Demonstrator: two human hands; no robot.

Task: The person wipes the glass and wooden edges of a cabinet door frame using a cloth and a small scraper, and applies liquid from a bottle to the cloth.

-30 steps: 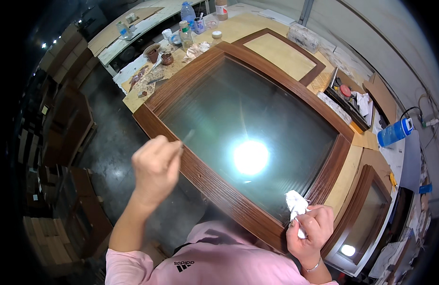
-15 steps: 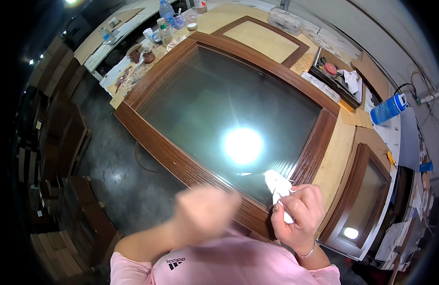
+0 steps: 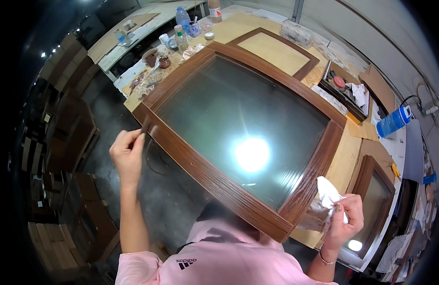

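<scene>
At the bench point(image 3: 226, 27) | wood-framed glass panel point(image 3: 229, 121) lies on top, near side overhanging, seemingly for easy reach from two sides | left hand point(image 3: 127, 151) pinches a small, blurred thin piece point(image 3: 146, 124) by the left corner | right hand point(image 3: 345, 221) grips white cloth point(image 3: 327, 191), bunched apparently for control, beside the right rail.

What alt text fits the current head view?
A brown-framed glass panel rests on a cluttered workbench. A person's left hand pinches a slim, blurred object at the panel's left corner; the right hand holds a white cloth near its right edge.
</scene>
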